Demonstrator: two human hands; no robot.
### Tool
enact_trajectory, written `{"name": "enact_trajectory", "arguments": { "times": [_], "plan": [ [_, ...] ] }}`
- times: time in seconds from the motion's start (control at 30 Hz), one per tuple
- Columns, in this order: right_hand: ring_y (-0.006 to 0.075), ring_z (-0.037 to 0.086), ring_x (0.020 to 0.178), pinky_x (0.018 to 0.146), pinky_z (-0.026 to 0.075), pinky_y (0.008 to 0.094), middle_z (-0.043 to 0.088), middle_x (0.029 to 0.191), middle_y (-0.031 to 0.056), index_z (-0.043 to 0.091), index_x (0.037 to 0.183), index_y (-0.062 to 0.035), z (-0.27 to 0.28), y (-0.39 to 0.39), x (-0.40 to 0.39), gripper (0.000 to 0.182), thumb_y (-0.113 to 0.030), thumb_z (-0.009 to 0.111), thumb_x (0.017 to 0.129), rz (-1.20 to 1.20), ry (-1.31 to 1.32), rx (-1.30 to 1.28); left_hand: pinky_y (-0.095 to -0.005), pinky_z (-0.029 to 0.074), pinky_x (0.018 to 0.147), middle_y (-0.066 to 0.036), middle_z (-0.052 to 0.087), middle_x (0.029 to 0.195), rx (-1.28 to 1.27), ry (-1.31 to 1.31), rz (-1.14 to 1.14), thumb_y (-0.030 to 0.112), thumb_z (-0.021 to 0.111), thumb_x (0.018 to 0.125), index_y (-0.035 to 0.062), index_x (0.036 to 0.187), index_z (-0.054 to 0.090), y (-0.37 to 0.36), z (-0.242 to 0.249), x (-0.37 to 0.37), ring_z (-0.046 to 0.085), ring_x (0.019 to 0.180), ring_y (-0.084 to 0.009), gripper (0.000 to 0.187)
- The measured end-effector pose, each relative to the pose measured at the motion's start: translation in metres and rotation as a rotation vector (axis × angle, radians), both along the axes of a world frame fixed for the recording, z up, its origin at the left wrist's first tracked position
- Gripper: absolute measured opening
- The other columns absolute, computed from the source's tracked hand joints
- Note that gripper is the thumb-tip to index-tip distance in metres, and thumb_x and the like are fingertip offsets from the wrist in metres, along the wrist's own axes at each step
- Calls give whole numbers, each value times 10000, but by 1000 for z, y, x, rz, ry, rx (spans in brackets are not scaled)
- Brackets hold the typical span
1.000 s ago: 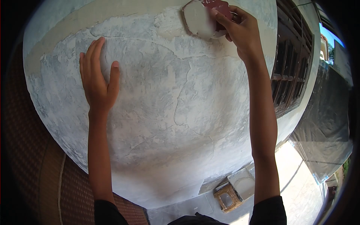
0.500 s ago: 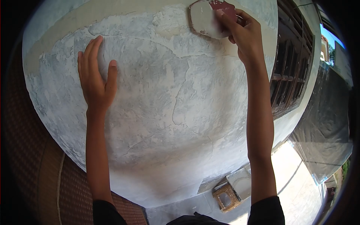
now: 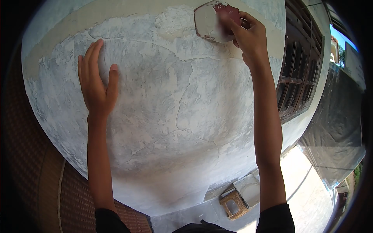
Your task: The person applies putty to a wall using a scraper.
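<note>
My right hand (image 3: 250,37) grips a flat red scraper (image 3: 206,21), its face mostly coated in pale putty, near the top of the wall. The scraper lies against or very close to the plaster; the exact contact is hidden. Patchy grey and white plaster covers the wall (image 3: 143,89), with raised cracks running across and down it. On the left part of the wall my left hand (image 3: 96,81) rests with fingers stretched out and thumb apart, holding nothing.
A dark wooden louvred window (image 3: 299,66) borders the wall at right. Below stand a woven stool (image 3: 234,204) and a pale, dirty tray or board (image 3: 248,189). Brown woven panelling (image 3: 77,194) runs along the lower left. Dark plastic sheeting (image 3: 334,124) hangs at far right.
The scraper and my right hand appear slightly further left, but the whole view has shifted a little the same way. My left hand keeps its place on the wall.
</note>
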State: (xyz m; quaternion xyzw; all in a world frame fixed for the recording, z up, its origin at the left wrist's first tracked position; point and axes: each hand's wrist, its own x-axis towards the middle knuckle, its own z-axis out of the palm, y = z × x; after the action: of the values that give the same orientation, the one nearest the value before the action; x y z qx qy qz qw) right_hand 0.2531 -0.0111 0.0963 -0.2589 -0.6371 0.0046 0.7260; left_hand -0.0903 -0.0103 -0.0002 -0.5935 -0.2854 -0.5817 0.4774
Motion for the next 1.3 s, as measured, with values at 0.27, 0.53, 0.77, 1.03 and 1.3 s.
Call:
{"name": "enact_trajectory", "arguments": {
  "times": [0.27, 0.53, 0.77, 1.03, 1.3],
  "plan": [
    [41, 472, 577, 482, 303, 213, 658, 778, 24, 667, 1111, 27, 7, -3, 2, 422, -239, 826, 825, 64, 50, 10, -567, 204, 1189, -122, 529, 1432, 29, -1, 4, 234, 548, 950, 83, 1438, 458, -1, 0, 2, 475, 1349, -310, 519],
    [41, 480, 584, 492, 308, 212, 663, 790, 32, 665, 1066, 23, 0, -11, 0, 384, -230, 824, 826, 91, 70, 6, -554, 178, 1205, -107, 509, 1456, 7, -13, -14, 265, 531, 970, 89, 1447, 444, -1, 0, 1, 441, 1377, -302, 516],
    [43, 486, 584, 491, 304, 213, 667, 802, 35, 662, 1055, 15, -9, -4, -2, 360, -214, 821, 827, 88, 118, -41, -545, 150, 1219, -95, 496, 1474, 2, 2, -33, 287, 512, 987, 103, 1456, 433, 0, -1, -1, 412, 1403, -297, 510],
    [47, 490, 572, 480, 299, 213, 666, 798, 39, 658, 1064, 18, -10, -7, -12, 369, -218, 818, 828, 111, 146, -43, -566, 208, 1188, -122, 530, 1431, 24, 0, -10, 241, 553, 953, 76, 1434, 460, -2, 0, 2, 472, 1351, -313, 517],
    [131, 643, 703, 509, 433, 246, 690, 914, 124, 617, 1168, 72, -8, -9, -14, 497, -215, 811, 812, 46, 97, -61, -570, 208, 1186, -125, 529, 1431, 26, 6, 0, 251, 545, 962, 80, 1436, 459, -2, -1, 1, 473, 1349, -319, 511]
  ]
}}
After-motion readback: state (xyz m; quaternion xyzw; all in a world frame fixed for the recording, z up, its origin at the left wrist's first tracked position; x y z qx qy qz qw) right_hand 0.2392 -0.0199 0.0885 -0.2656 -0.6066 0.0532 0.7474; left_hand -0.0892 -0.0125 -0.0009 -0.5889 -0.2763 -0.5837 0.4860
